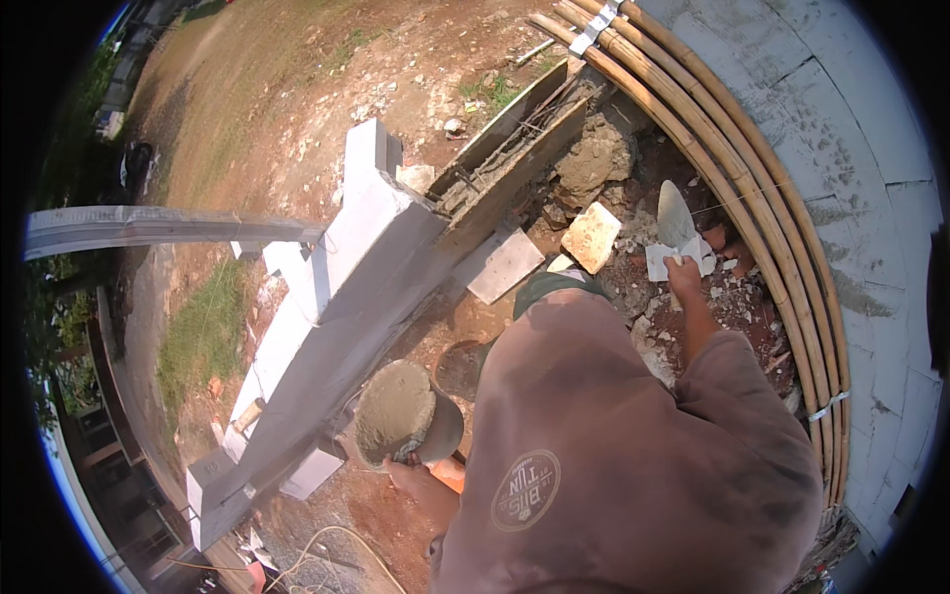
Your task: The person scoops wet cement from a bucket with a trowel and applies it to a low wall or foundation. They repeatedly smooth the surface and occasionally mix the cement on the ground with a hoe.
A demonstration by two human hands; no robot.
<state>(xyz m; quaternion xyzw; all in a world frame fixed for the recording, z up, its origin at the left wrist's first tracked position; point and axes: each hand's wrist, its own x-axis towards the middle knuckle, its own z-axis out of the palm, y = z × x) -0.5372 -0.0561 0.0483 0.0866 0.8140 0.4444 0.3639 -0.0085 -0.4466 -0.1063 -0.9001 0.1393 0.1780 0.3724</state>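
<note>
My left hand (404,473) grips the near rim of a dark bucket (447,434) with its fingers. Grey wet mortar (394,408) fills the bucket close to the top, beside a low wall of pale blocks. On the right, my right hand (683,272) is closed round the handle of a trowel. The trowel's pointed grey blade (676,213) points away from me, over rubble and broken white pieces (657,263). Most of the handle is hidden by my fingers. My brown shirt (633,455) covers the lower middle of the view.
The pale block wall (381,252) runs along the left, with a metal channel (168,226) reaching to it. Beyond it lies a formwork trough (515,148) with rods. Bamboo poles (782,223) curve past the grey wall (851,198) at right. A yellowish block (592,238) sits among rubble.
</note>
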